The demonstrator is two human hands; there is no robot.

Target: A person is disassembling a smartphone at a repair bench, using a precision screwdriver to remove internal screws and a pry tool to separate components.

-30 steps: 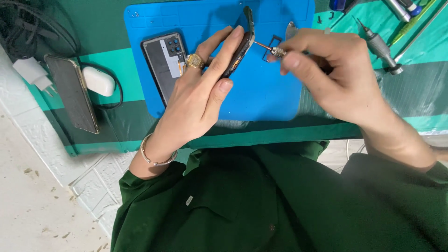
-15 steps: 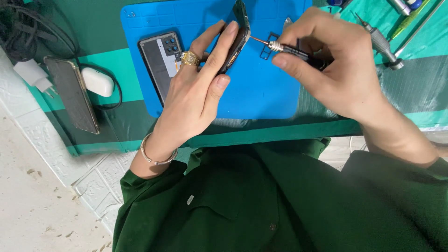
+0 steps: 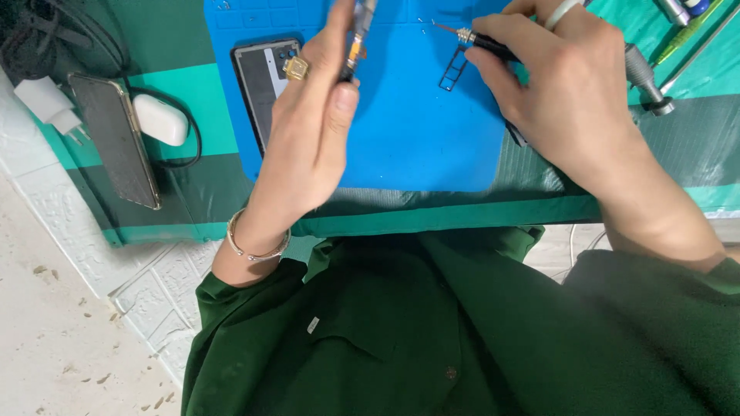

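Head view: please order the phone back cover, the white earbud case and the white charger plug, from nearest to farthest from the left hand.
From the left hand:
1. Phone back cover, on the blue mat, partly under the hand.
2. White earbud case, further left on the green cloth.
3. White charger plug, at the far left edge.

Dark green buttoned shirt (image 3: 432,331), silver bracelet (image 3: 254,243), gold ring (image 3: 296,68), pale ring (image 3: 561,13).

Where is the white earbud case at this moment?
In the head view, the white earbud case lies at the left on the green cover, between the dark phone and the blue mat.
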